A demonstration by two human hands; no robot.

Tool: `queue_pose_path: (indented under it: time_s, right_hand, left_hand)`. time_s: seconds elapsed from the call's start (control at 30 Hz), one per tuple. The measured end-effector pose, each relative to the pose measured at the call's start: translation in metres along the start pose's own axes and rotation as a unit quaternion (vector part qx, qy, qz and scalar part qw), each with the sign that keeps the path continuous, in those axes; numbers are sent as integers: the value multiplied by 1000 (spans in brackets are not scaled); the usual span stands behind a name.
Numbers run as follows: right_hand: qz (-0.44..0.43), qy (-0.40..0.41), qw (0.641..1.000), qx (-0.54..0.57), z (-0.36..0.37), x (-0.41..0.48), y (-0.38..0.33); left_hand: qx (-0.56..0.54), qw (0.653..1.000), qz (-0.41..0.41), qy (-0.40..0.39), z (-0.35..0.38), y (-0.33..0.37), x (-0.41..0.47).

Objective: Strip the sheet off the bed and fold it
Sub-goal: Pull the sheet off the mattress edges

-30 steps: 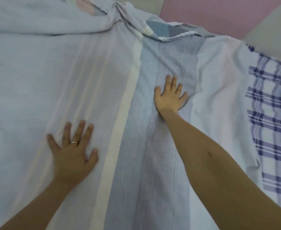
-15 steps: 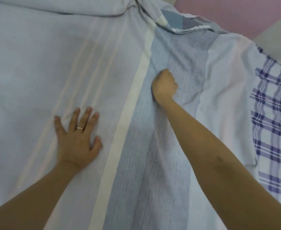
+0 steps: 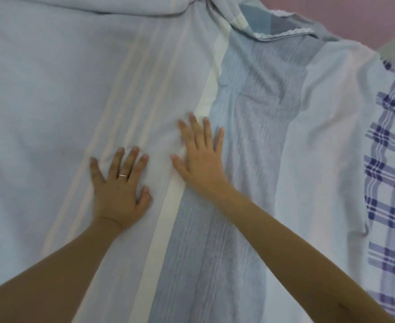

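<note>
head-cam view looking down at a striped bed sheet (image 3: 52, 101) spread flat & filling most of the frame. the sheet is pale blue w/ faint pink lines on the left, a cream stripe (image 3: 206, 108) up the middle and grey-blue bands to the right. left hand (image 3: 119, 190) lies palm down on the pale blue part, fingers straight & spread, gripping nothing; a thin ring (image 3: 122, 182) sits on one finger. right hand (image 3: 201, 164), slightly blurred, lies just beside it, also palm down w/ fingers straight & spread, fingertips reaching the cream stripe. both forearms come in from the bottom edge. at top, the sheet bunches into folds near a lace-trimmed edge (image 3: 285, 33). a blue-and-white plaid fabric (image 3: 392, 183) shows along the right side, a pink wall (image 3: 331, 12) at top right.
</note>
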State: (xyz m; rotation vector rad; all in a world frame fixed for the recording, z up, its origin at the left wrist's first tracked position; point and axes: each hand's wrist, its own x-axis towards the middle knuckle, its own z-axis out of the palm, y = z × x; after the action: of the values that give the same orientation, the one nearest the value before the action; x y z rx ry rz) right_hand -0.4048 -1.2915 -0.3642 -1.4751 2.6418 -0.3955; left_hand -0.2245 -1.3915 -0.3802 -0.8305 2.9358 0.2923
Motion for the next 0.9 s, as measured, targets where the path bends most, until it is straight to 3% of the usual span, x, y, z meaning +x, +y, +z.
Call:
queue_pose_path:
  time_s: [0.07, 0.3, 0.47, 0.63, 0.77, 0.9]
  right_hand:
    - [-66, -37, 996, -44, 19, -9, -16]
    - [125, -56, 990, -40, 46, 139, -53]
    - [202, -44, 978, -17, 56, 185, -89]
    - [206, 18, 978, 7, 57, 192, -97]
    - [202, 42, 978, 0, 61, 197, -93]
    - [192, 61, 980, -6, 67, 197, -89]
  left_hand:
    - [6, 1000, 0, 11, -1, 0, 0]
    - [16, 1000, 2, 23, 3, 1, 1]
    - [-14, 1000, -14, 23, 5, -3, -2]
    - [-37, 997, -61, 27, 1, -14, 0]
    - [19, 997, -63, 49, -15, -78, 43]
    - [61, 995, -55, 54, -33, -158, 144]
